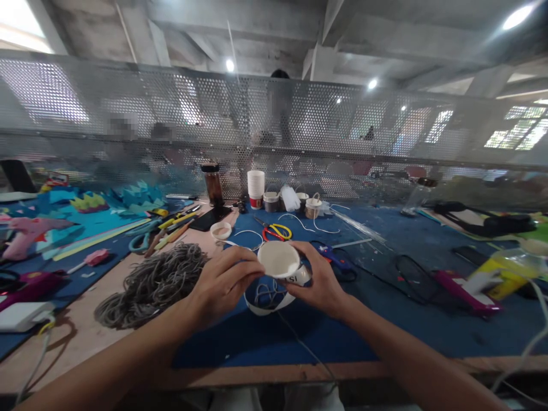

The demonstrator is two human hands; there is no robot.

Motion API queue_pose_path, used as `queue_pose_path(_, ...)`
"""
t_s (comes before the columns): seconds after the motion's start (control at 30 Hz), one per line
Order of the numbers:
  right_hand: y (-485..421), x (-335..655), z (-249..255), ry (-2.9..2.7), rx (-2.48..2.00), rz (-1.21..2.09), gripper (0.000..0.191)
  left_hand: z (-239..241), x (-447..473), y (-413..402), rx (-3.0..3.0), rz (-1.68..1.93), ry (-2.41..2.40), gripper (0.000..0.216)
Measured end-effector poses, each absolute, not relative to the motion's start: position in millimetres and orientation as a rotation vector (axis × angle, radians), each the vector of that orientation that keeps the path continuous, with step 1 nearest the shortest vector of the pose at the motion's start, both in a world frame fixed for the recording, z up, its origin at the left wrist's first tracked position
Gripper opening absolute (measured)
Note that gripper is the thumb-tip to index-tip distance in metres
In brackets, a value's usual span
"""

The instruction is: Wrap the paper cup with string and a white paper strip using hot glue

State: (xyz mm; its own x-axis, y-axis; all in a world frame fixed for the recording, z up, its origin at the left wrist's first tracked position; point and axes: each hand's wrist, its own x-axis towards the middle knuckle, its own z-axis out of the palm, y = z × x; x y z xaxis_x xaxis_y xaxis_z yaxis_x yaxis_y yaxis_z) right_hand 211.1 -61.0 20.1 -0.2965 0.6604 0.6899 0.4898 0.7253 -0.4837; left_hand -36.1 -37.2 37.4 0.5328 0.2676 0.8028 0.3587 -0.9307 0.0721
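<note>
A white paper cup (279, 260) with dark lettering on its side is between my hands, its open mouth tipped toward me. My right hand (319, 279) wraps its right side, thumb below and fingers along the rim. On the left, my left hand (226, 277) pinches at the cup's edge with fingertips together. Below the cup, a white paper ring (259, 311) rests on the blue mat, with thin grey cord (270, 295) inside and trailing toward the table's front edge. Beside my left wrist lies a heap of grey cord (156, 285).
Scissors (277, 231) lie behind the cup. At the back stand stacked paper cups (256, 185), small cups and a brown jar (213, 185). A phone (210, 218) lies left of them. Glue guns (468, 292) with cables are at right. A perforated metal screen (240, 125) rises behind.
</note>
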Motion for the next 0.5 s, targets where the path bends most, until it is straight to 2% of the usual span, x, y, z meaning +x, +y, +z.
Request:
queue_pose_path(0.17,-59.3,214.5,21.1,-2.036,-0.842,0.212,0.069,43.0,-34.4,-32.5,-2.812,-1.104,-0.572,0.008)
queue_pose_path(0.37,-59.3,210.5,21.1,-1.923,-0.861,0.402,0.063,42.0,-35.7,-34.4,-2.766,-1.476,-0.588,0.019)
queue_pose_path(0.5,-60.5,207.6,22.7,-1.892,-0.855,0.441,0.063,40.4,-36.0,-34.6,-2.724,-1.524,-0.525,0.021)
